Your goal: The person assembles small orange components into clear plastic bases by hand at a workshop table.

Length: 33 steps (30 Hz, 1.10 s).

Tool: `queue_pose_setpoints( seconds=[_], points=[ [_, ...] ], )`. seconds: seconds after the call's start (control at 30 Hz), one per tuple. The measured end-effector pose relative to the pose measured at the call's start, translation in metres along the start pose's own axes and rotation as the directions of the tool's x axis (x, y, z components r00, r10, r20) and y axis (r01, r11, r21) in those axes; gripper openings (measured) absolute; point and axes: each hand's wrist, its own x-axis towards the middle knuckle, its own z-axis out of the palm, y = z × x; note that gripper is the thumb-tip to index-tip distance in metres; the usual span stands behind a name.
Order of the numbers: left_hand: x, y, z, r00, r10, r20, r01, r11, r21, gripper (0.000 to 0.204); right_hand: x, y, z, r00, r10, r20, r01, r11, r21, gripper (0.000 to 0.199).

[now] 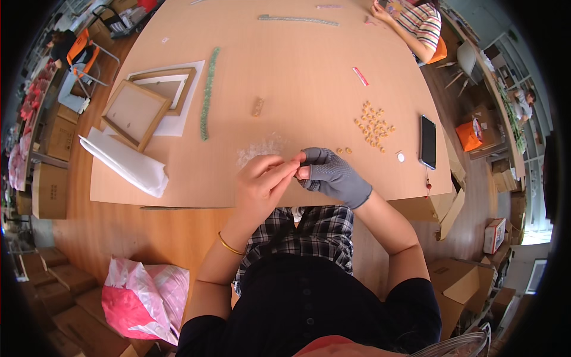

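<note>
My bare left hand (266,177) and my right hand (336,175), in a grey fingerless work glove, meet at the fingertips over the near edge of the table (279,71). Both are closed in a pinch; whatever lies between the fingers is too small or hidden to name. Just beyond my left hand lies a patch of small clear pieces (262,147). Past my right hand sit two small amber-coloured pieces (344,150), with a larger scatter of the same amber pieces (375,126) farther right. A small brownish strip (257,107) rests beyond the clear pieces.
At left are wooden frames (135,113), a folded white sheet (125,160) and a green beaded strand (209,95). On the right lie a phone (427,141), a white disc (401,157) and a red strip (360,76). A person in a striped shirt (419,27) sits far right.
</note>
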Motion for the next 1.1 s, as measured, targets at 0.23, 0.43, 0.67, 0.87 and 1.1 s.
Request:
queue_pose_setpoints(
  seconds=[0.23, 0.43, 0.67, 0.87, 1.1],
  points=[
    [0.004, 0.001, -0.003, 0.979, 0.203, 0.012, -0.202, 0.963, 0.18, 0.019, 0.003, 0.002, -0.003, 0.998, 0.049, 0.039, -0.05, 0.998, 0.026, 0.016],
    [0.008, -0.001, -0.003, 0.967, 0.249, 0.047, -0.253, 0.941, 0.225, 0.022, 0.002, 0.007, -0.01, 0.995, 0.056, 0.079, -0.063, 0.994, 0.089, 0.014],
    [0.006, -0.004, -0.002, 0.961, 0.27, 0.051, -0.275, 0.934, 0.227, 0.022, 0.005, 0.009, -0.006, 0.994, 0.032, 0.101, -0.05, 0.982, 0.183, 0.014],
    [-0.015, -0.027, -0.001, 0.994, 0.1, 0.049, -0.108, 0.977, 0.185, 0.021, 0.027, -0.021, -0.019, 0.948, -0.291, -0.133, 0.23, 0.908, -0.352, 0.014],
    [-0.024, -0.043, 0.002, 0.995, -0.097, -0.018, 0.098, 0.94, 0.326, 0.014, 0.125, -0.045, -0.045, 0.793, -0.58, -0.187, 0.153, 0.486, -0.86, 0.009]
  ],
)
